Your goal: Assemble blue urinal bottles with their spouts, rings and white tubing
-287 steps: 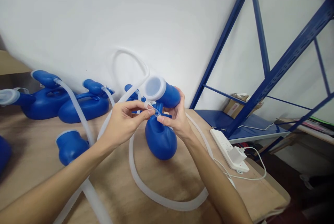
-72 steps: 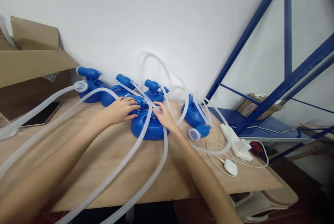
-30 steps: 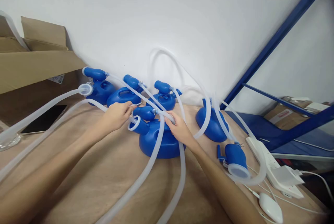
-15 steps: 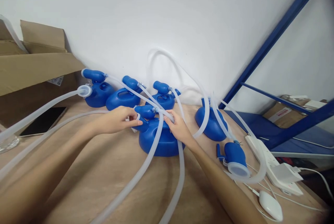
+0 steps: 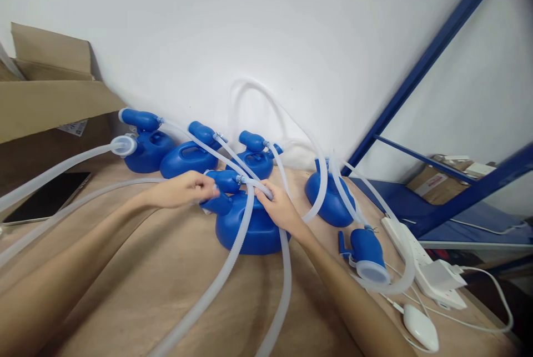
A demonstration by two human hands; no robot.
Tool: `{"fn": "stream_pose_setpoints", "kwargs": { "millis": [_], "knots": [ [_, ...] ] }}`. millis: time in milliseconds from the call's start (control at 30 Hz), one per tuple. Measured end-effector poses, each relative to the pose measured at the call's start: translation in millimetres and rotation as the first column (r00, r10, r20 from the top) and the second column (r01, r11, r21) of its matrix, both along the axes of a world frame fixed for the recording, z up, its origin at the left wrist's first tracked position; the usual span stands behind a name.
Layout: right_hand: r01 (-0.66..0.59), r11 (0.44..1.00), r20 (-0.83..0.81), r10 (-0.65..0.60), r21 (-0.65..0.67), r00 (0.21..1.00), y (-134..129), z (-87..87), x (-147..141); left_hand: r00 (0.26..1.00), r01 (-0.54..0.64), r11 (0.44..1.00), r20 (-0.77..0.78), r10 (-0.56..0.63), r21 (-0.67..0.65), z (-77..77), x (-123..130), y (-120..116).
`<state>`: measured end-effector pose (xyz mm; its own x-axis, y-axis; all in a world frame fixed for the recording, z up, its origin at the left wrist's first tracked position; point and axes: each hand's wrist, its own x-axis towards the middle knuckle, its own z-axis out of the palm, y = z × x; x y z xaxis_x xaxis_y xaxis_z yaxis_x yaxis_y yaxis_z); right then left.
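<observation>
A blue plastic urinal bottle (image 5: 245, 235) stands before me, its spout (image 5: 219, 204) pointing left. On top lies a blue funnel piece (image 5: 225, 181) with a wire-clamped end, from which a translucent ribbed hose (image 5: 263, 189) runs. My right hand (image 5: 281, 207) is closed round this hose, above the bottle. Beside the spout, my left hand (image 5: 187, 187) has its fingers curled together; what is in them is hidden. Another hose (image 5: 237, 240) crosses in front of the bottle.
Several similar bottles stand along the wall, one a blue bottle (image 5: 147, 151) at left. A cardboard box (image 5: 50, 107) and a phone (image 5: 50, 199) are left. At right are a loose blue funnel (image 5: 368, 249), a power strip (image 5: 437, 279), a white charger case (image 5: 420, 326) and a blue shelf frame (image 5: 416, 85).
The whole view has shifted slightly, so things sit a little further left. The white ring seen at my left fingers is no longer visible. My right hand keeps its grip on the hose.
</observation>
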<state>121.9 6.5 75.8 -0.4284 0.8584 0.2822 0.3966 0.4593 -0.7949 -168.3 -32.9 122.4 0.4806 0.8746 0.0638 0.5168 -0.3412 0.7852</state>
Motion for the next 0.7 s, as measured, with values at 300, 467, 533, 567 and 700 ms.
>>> {"fn": "stream_pose_setpoints", "kwargs": {
  "millis": [300,467,533,567,700],
  "knots": [
    [0.029,0.999,0.029,-0.029,-0.014,0.999,4.0,2.7,1.3,0.924,-0.052,0.999,-0.38,0.041,-0.017,5.8,-27.6,-8.0],
    [-0.004,0.993,-0.116,-0.011,-0.121,0.993,11.3,-2.2,2.3,0.936,0.015,0.983,-0.342,-0.077,-0.181,-13.7,-40.3,-0.6],
    [-0.049,0.988,-0.194,0.02,-0.148,0.981,14.0,-2.3,2.8,0.944,-0.003,0.988,-0.326,-0.047,-0.151,-22.6,-41.6,4.6],
    [-0.064,0.987,-0.21,0.032,-0.147,0.977,14.3,-1.2,3.1,0.947,-0.022,0.994,-0.321,-0.015,-0.111,-25.3,-41.0,7.3],
    [-0.021,0.997,-0.159,0.031,0.068,0.987,6.2,10.7,4.2,0.946,-0.157,0.986,-0.276,0.169,0.064,-20.9,-31.4,12.8]
  ]
}}
